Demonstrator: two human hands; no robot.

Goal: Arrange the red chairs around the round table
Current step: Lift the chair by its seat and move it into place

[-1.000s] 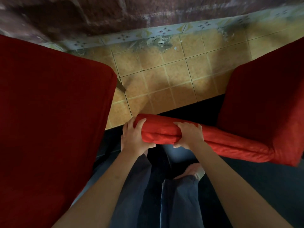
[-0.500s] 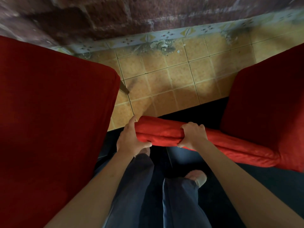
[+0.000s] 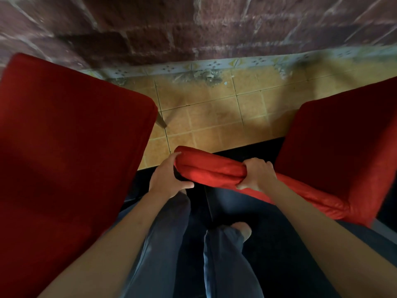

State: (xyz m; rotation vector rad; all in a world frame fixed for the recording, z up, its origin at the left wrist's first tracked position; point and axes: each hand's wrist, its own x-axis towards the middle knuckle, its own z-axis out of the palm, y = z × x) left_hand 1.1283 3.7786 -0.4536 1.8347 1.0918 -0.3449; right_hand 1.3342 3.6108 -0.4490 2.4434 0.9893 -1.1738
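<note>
While both hands are clamped on the padded top edge of the right-hand red chair (image 3: 335, 151), the job looks like a drag or a swing of that chair toward wherever the round table stands; no table shows in this view, so its direction is a guess; best, I'd say, to tip the chair slightly onto its rear legs rather than scrape all four over the tiled floor (image 3: 214, 117), and to mind the bare foot (image 3: 242, 230) just beneath the backrest; pull evenly with both arms so the frame does not twist; watch too the second red chair (image 3: 71, 151) on the left, which sits near enough that a wide swing could knock it; its thin leg (image 3: 160, 121) pokes out onto the tiles by the brick wall (image 3: 193, 24).

Now the hands; the left hand (image 3: 166, 179) wraps the near end of the backrest, thumb underneath and fingers over the rounded corner, a full grip; the right hand (image 3: 255, 175) is curled tight over the fabric further along, bunching it, knuckles up; neither is slack; both hold the same chair and nothing else.
</note>
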